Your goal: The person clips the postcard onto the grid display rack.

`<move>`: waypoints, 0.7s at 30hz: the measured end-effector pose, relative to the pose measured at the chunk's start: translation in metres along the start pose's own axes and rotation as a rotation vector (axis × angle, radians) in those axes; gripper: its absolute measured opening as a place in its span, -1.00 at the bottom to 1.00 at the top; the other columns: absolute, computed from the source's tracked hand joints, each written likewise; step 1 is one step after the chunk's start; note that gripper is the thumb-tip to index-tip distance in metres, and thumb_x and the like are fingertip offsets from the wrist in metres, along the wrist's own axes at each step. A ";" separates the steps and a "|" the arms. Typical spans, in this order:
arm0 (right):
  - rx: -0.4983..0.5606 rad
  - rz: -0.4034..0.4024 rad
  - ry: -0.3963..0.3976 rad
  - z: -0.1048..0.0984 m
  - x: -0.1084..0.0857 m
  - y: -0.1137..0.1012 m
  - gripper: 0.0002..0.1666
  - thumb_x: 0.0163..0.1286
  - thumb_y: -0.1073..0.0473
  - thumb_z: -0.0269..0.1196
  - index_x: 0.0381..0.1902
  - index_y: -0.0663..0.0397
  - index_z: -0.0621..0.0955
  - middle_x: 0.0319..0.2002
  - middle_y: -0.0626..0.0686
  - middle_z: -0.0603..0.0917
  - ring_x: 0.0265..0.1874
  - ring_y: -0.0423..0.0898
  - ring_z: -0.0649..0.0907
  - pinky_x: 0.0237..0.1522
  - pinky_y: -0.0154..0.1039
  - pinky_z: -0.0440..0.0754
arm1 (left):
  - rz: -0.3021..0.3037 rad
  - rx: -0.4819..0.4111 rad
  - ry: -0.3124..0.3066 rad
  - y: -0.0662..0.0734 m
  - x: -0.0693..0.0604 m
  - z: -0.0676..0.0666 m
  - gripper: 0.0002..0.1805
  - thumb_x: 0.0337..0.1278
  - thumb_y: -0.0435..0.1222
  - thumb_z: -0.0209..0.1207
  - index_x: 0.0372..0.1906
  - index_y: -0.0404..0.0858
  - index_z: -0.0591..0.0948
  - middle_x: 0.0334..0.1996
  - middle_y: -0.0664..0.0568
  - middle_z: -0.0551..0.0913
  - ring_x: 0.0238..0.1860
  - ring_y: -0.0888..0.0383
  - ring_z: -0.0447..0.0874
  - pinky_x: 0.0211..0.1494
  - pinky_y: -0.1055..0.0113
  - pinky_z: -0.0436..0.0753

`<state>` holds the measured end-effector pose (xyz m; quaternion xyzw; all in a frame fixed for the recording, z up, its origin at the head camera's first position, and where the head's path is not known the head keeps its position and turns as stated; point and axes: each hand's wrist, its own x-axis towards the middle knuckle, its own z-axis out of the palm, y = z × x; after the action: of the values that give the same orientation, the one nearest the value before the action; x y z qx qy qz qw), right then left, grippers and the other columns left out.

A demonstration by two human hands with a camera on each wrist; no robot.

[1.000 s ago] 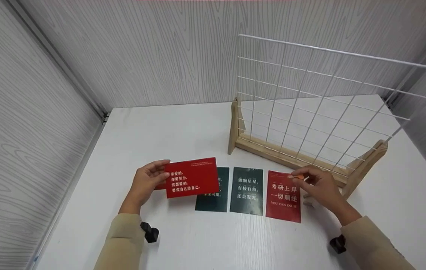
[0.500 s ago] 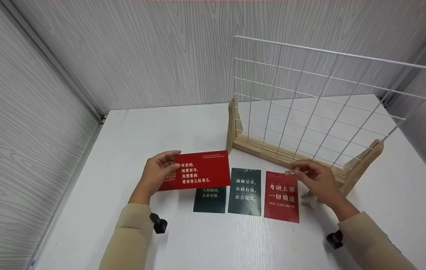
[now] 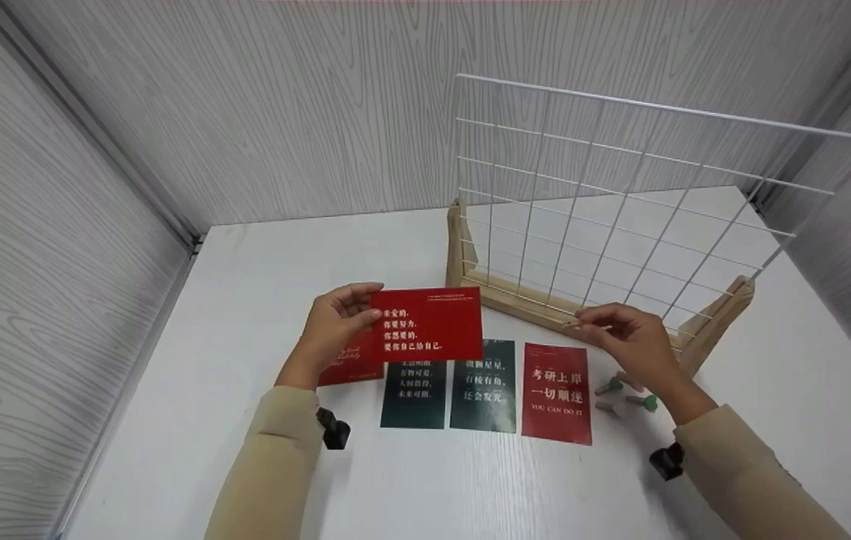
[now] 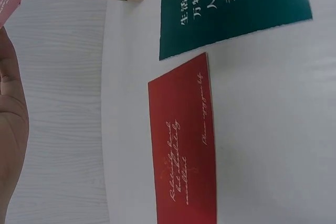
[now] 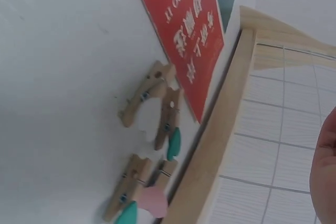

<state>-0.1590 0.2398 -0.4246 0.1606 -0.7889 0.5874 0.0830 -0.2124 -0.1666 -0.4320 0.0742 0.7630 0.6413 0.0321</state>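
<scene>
My left hand (image 3: 339,322) pinches a red card (image 3: 429,330) with white lettering by its left edge, raised above the table in the head view. Under it lies another red card (image 4: 184,145) with cursive writing, partly covered in the head view. A small wooden clothespin (image 3: 570,325) is pinched between the thumb and fingers of my right hand (image 3: 624,334), in front of the wire grid (image 3: 620,195); only its tip shows. Two green cards (image 3: 412,397) and a red card (image 3: 557,394) lie side by side below the hands.
The grid stands upright in a wooden base (image 3: 515,304) at the back right. Several wooden clothespins (image 5: 168,119) with coloured decorations lie by the base, right of the flat red card. White grained panels (image 3: 283,112) enclose the table (image 3: 470,487).
My left hand has carried the red card right and upward, uncovering more of the left green card. The right hand has shifted up slightly toward the grid with its clothespin, whose orange part is now hidden.
</scene>
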 end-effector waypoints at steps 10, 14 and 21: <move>-0.017 -0.068 0.003 0.006 0.020 -0.021 -0.84 0.27 0.49 0.21 -0.18 0.42 0.62 -0.15 0.31 0.63 -0.18 -0.22 0.63 -0.21 -0.43 0.59 | 0.048 -0.029 -0.048 0.016 0.016 0.010 -0.55 0.15 -0.41 0.26 0.17 -0.27 0.54 -0.10 -0.14 0.60 -0.10 0.01 0.60 -0.02 0.22 0.62; -0.021 -0.103 0.003 0.008 0.027 -0.027 -0.83 0.26 0.51 0.20 -0.19 0.38 0.63 -0.18 0.25 0.65 -0.22 -0.24 0.62 -0.24 -0.43 0.59 | 0.078 -0.015 -0.056 0.033 0.018 0.014 -0.57 0.16 -0.44 0.23 0.17 -0.31 0.54 -0.10 -0.13 0.61 -0.11 0.01 0.60 -0.02 0.22 0.62; -0.041 -0.118 -0.008 0.008 0.037 -0.043 -0.82 0.30 0.47 0.19 -0.14 0.38 0.61 -0.22 0.24 0.67 -0.21 -0.03 0.65 -0.22 -0.41 0.59 | 0.132 0.002 -0.039 0.035 0.033 0.020 -0.59 0.12 -0.40 0.28 0.12 -0.25 0.59 -0.13 -0.09 0.63 -0.12 0.01 0.60 -0.04 0.22 0.63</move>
<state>-0.1785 0.2153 -0.3766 0.2072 -0.7902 0.5646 0.1175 -0.2397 -0.1363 -0.3993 0.1369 0.7562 0.6398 0.0045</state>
